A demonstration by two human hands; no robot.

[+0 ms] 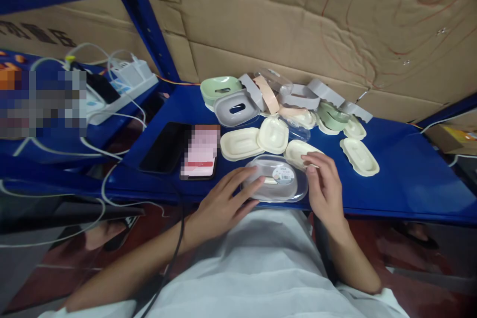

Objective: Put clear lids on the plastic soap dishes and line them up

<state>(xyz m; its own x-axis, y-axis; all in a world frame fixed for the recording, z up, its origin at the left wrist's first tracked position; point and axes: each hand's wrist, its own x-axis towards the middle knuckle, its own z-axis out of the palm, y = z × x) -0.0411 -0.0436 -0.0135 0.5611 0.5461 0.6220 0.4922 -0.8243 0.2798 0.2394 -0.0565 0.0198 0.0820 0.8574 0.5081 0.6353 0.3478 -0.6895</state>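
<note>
A grey soap dish with a clear plastic cover [261, 196] lies at the table's front edge, right before me. A round label with a barcode [283, 176] is stuck on the cover. My left hand [227, 198] rests on the left part of the cover, fingers spread and stretched out. Beside the cover's right end is my right hand [327, 186], its fingers loosely bent and apart from the thumb, with nothing visible in them. Just behind that hand lies a cream dish [298, 151], partly hidden by the fingers.
Behind are cream dishes [242, 143], a grey dish [236, 109], a green dish [219, 87] and several grey and peach parts. Two phones, one dark [166, 148] and one lit [203, 146], lie left. Another cream dish [359, 156] is at right. Cables and a power strip [128, 92] stand far left.
</note>
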